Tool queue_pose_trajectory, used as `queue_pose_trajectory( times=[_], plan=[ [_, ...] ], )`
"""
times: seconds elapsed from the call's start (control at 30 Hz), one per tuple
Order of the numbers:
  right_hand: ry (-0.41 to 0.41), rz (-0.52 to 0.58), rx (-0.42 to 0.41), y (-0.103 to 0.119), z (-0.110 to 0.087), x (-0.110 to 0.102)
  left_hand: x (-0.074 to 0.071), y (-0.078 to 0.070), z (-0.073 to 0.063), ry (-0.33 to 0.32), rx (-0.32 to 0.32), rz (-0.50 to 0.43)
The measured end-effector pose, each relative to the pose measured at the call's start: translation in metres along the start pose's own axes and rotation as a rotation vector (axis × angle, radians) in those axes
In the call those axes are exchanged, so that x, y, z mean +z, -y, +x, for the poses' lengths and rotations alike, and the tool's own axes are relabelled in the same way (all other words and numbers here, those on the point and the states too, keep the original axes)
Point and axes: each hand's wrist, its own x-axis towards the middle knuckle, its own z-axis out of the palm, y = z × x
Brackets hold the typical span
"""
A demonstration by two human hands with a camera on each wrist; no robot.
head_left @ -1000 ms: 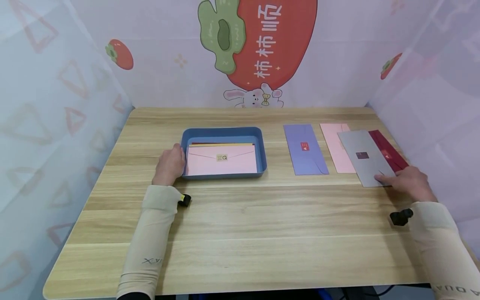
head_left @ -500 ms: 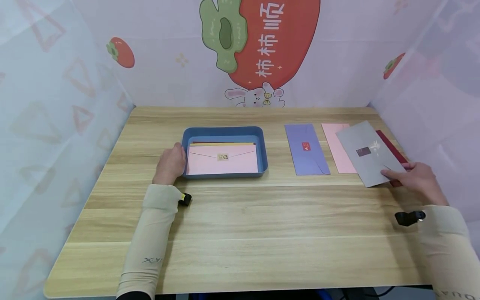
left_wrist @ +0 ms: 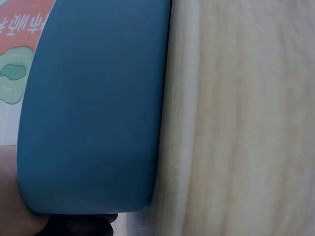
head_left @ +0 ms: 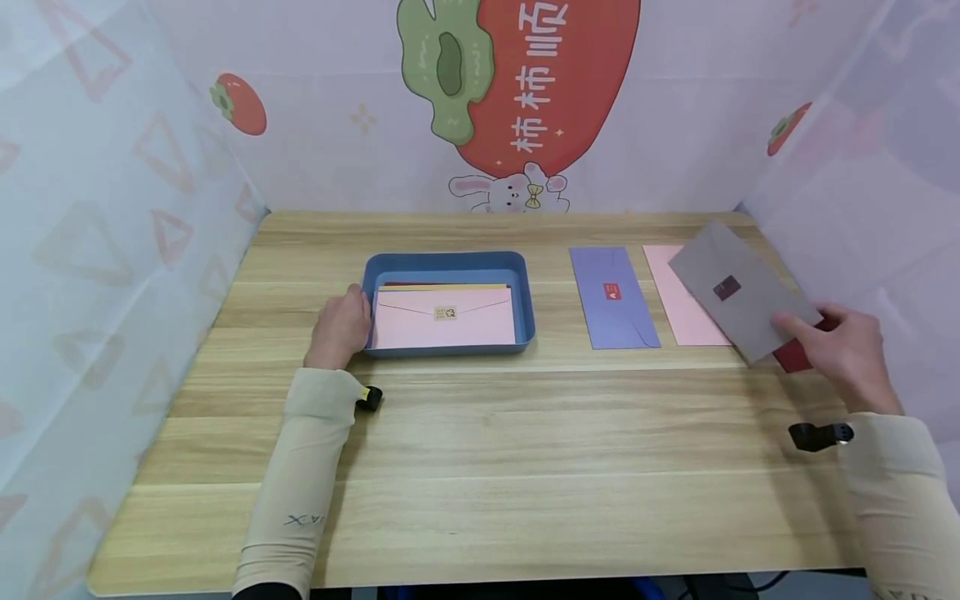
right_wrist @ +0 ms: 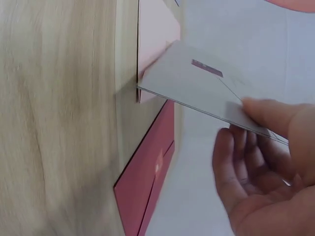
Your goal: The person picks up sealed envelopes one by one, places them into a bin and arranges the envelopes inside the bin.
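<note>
A grey envelope point(head_left: 738, 287) with a dark sticker is pinched between the thumb and fingers of my right hand point(head_left: 851, 346). In the right wrist view the grey envelope point(right_wrist: 197, 88) is lifted and tilted, with the thumb on top and curled fingers below. Under it on the table lies a dark red envelope point(right_wrist: 152, 172), mostly hidden in the head view. My left hand point(head_left: 341, 325) holds the left wall of a blue tray point(head_left: 450, 263). Inside that tray rests a pink envelope point(head_left: 444, 329) with a gold sticker, on top of others whose yellow and red edges show.
A purple envelope point(head_left: 611, 304) with a red sticker lies right of the tray. Beside it a light pink envelope point(head_left: 686, 312) is partly covered by the grey one. Printed cloth walls point(head_left: 315, 150) border the wooden table point(head_left: 487, 467) at the back and sides.
My right hand has lifted the grey envelope off the dark red one and turned it, its far end swinging up and back. The left hand and tray have stayed put.
</note>
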Motion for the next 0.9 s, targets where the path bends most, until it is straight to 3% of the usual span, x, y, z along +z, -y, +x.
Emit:
queue_pose_trajectory(
  times=[0.2, 0.47, 0.67, 0.9],
  plan=[
    [-0.174, 0.093, 0.014, 0.012, 0.002, 0.006, 0.001, 0.001, -0.002, -0.029, 0.023, -0.004],
    [-0.417, 0.229, 0.064, 0.021, 0.013, 0.014, 0.002, 0.001, -0.002, -0.013, 0.01, -0.011],
    [-0.453, 0.349, 0.101, 0.024, 0.017, 0.016, 0.002, 0.001, -0.002, -0.009, 0.007, -0.011],
    [-0.377, 0.39, 0.129, 0.028, 0.017, 0.017, 0.001, 0.0, -0.003, -0.014, 0.01, -0.01]
  ],
)
